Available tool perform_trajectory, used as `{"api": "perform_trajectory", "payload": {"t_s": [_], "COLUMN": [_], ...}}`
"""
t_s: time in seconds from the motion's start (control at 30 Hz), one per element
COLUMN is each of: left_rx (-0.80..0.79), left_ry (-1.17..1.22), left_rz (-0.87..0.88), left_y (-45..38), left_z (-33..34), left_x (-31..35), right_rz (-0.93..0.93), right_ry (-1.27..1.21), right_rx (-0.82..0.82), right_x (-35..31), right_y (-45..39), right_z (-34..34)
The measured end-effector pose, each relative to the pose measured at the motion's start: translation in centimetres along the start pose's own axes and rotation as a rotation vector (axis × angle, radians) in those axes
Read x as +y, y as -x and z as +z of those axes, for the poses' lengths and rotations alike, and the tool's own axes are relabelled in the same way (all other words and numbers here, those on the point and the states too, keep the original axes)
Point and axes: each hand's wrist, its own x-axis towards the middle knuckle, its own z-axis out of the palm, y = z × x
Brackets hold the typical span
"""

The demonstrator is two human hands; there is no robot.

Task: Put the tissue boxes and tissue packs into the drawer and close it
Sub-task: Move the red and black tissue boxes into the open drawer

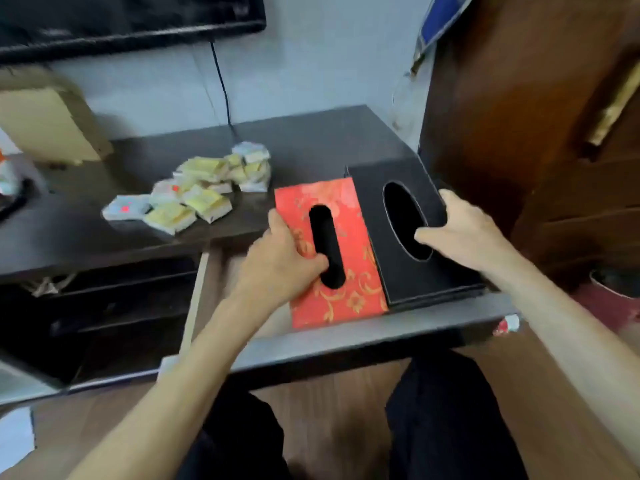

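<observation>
A red tissue box [349,296] with gold flowers lies over the open drawer [346,337]. My left hand [280,265] grips it, thumb in its dark slot. Beside it on the right lies a black tissue box [391,244] with an oval opening. My right hand [460,230] holds that box, thumb at the oval's edge and fingers over its right side. A pile of several small yellow and white tissue packs [197,192] lies on the dark cabinet top [311,140], left of and behind the boxes.
A dark screen [121,22] hangs on the wall above, with a cable [221,84] running down. A cardboard box [45,123] stands at the far left. A brown wooden cabinet [519,116] rises at the right. My dark-trousered knees [443,420] are below the drawer front.
</observation>
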Motion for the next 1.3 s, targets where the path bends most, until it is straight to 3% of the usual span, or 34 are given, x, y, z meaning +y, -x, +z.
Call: {"api": "perform_trajectory", "payload": {"t_s": [0.3, 0.5, 0.63, 0.73, 0.87, 0.93, 1.07, 1.3], "left_rx": [-0.126, -0.312, -0.351, -0.362, -0.260, -0.300, -0.591, -0.559], "left_ry": [-0.105, -0.296, -0.368, -0.400, -0.508, -0.473, -0.120, 0.106], "left_rz": [0.040, 0.001, 0.043, 0.041, 0.125, 0.191, 0.218, 0.308], "left_y": [5.3, 5.2, 4.9, 4.0, 1.5, -0.1, -2.6, -2.9], "left_z": [-0.4, 0.9, 2.3, 2.8, 2.6, 3.0, 4.5, 5.8], "left_x": [-0.2, -1.1, -1.6, -2.1, -2.7, -3.0, -3.2, -4.1], "right_rz": [-0.020, -0.181, -0.331, -0.488, -0.482, -0.521, -0.512, -0.459], "right_ry": [0.236, 0.593, 0.831, 0.807, 0.627, 0.631, 0.684, 0.493], "right_rx": [-0.086, -0.066, 0.010, -0.020, -0.146, -0.163, -0.327, -0.429], "right_x": [1.5, 3.4, 5.1, 6.1, 5.7, 5.1, 4.2, 6.4], "right_y": [5.3, 5.6, 6.1, 5.6, 2.2, -0.1, -3.4, -5.1], "right_z": [-1.0, 1.5, 2.6, 2.6, 2.4, 2.6, 3.9, 3.4]}}
